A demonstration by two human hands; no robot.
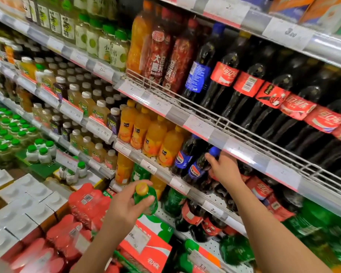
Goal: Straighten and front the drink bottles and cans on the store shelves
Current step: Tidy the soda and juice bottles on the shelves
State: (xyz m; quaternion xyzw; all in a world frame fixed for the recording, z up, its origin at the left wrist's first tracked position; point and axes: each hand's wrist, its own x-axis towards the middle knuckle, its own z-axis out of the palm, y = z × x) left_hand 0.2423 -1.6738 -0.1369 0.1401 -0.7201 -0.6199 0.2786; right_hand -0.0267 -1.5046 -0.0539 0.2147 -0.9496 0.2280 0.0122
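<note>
Two hands up: left hand (126, 203) fingers curled round green bottle (147, 201) w/ yellow cap, off shelf. Right hand (223, 168) fingers gripped blue-capped Pepsi bottle (200, 166), among shelf row.

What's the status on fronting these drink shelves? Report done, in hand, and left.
Done: the orange juice bottles stand in a neat front row. In hand: the left hand holds a green bottle off the shelf; the right hand grips a blue-capped cola bottle. Left: the red-labelled cola bottles above show labels turned different ways.
</note>
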